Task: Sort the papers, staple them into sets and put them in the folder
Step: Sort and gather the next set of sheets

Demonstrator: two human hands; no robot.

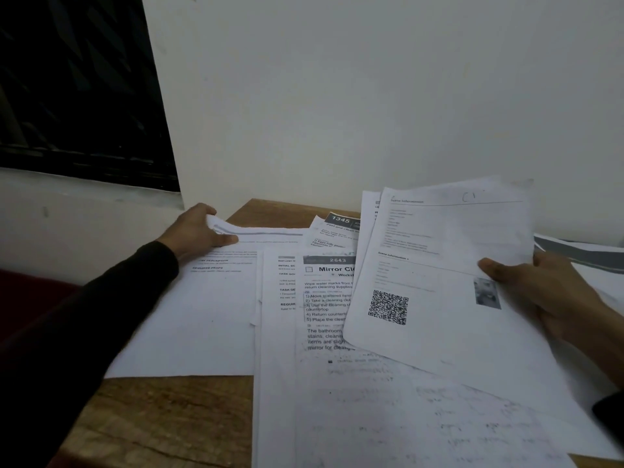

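Note:
Printed white papers lie spread over a wooden table (pixel 162 420). My left hand (pixel 196 231) grips the top left corner of a text sheet (pixel 202 315) at the table's far left; that corner is curled up. My right hand (pixel 540 292) holds a small stack of sheets (pixel 439 282) by its right edge, tilted up off the table, with the thumb on the front. The front sheet of that stack shows a QR code and a small photo. Under it lie a "Mirror" worksheet marked 2643 (pixel 324 298) and a sheet marked 1345 (pixel 334 228). No stapler or folder is visible.
A white wall (pixel 371 96) rises right behind the table. A dark barred window (pixel 74 89) and its sill are at the left. More paper with a grey band (pixel 580 255) lies at the far right. Bare wood shows at the front left.

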